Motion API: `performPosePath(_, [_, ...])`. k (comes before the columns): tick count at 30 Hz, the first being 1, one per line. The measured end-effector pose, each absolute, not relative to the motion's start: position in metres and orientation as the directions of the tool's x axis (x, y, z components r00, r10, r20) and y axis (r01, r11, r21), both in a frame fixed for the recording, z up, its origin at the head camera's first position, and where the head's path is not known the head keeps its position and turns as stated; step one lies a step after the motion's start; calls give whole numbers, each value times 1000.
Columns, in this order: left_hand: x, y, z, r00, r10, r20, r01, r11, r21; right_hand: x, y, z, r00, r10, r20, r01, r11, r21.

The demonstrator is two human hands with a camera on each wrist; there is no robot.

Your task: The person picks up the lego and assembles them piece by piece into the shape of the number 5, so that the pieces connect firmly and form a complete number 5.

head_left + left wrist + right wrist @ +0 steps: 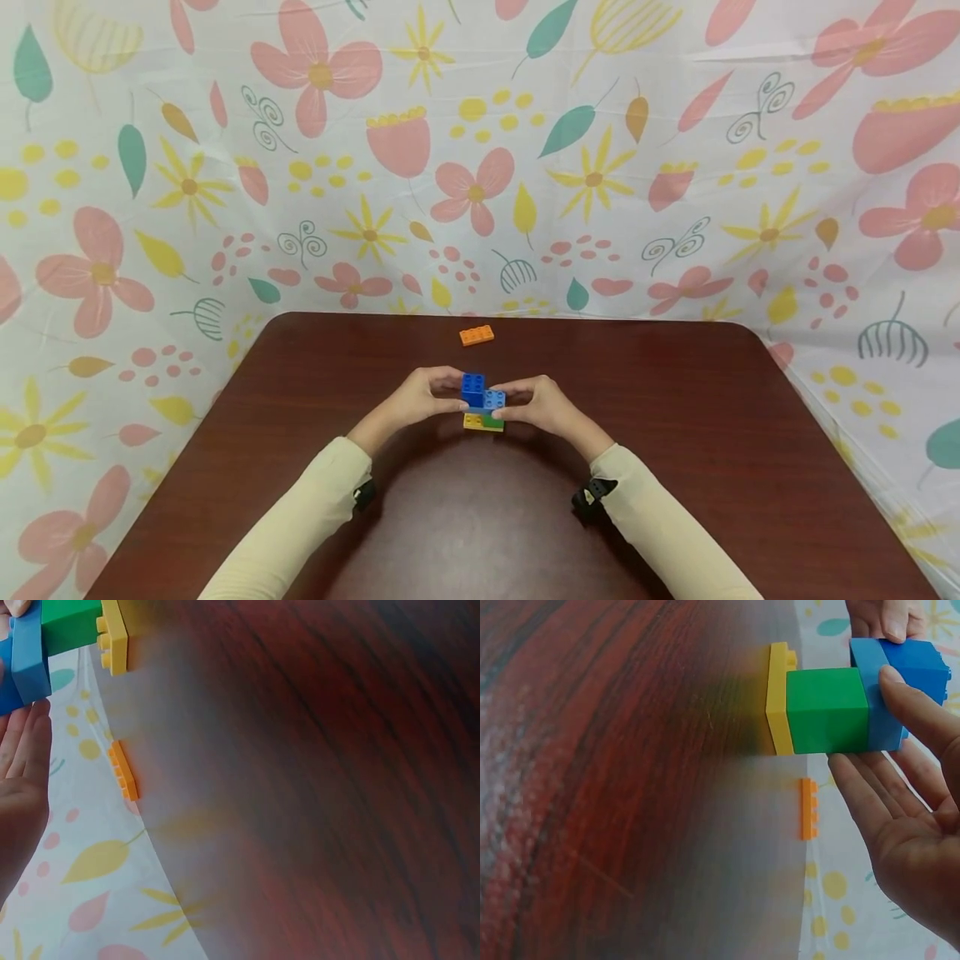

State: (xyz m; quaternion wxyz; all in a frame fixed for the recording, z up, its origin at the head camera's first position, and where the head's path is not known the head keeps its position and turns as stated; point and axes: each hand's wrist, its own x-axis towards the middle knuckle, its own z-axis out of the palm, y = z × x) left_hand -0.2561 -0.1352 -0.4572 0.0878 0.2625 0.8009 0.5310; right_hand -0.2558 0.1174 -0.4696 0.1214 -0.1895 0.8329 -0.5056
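Note:
A small stack of toy bricks stands on the table between my two hands. At the bottom is a yellow plate [778,701] with studs, bearing a green brick [827,710] on one end. Above the green brick sits a flat light blue brick [878,697], topped at its left end by a dark blue brick [472,388]. My left hand [420,397] grips the blue upper part from the left, thumb in front and fingers behind. From the right, my right hand [546,407] pinches the light blue brick between thumb and fingers.
An orange plate [477,335] with studs lies behind the stack, near the far edge of the dark brown table [645,358]. A flower-printed cloth [480,108] hangs behind the table.

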Motion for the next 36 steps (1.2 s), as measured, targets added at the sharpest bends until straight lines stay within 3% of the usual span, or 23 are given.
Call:
performPosePath(18, [-256, -135, -461, -891, 443, 101, 263, 320, 910, -258, 120, -466, -860, -511, -2, -246, 417, -875])
performPosePath(24, [-254, -136, -458, -892, 442, 97, 255, 314, 914, -261, 121, -451, -793, -609, -1, -305, 399, -864])
performPosePath(29, [-256, -136, -460, -893, 440, 98, 251, 305, 919, -277, 128, -447, -724, -684, -86, -295, 420, -858])
performPosePath(36, [-257, -135, -464, -896, 431, 108, 254, 296, 921, -297, 134, -433, -711, -693, -118, -291, 444, -848])
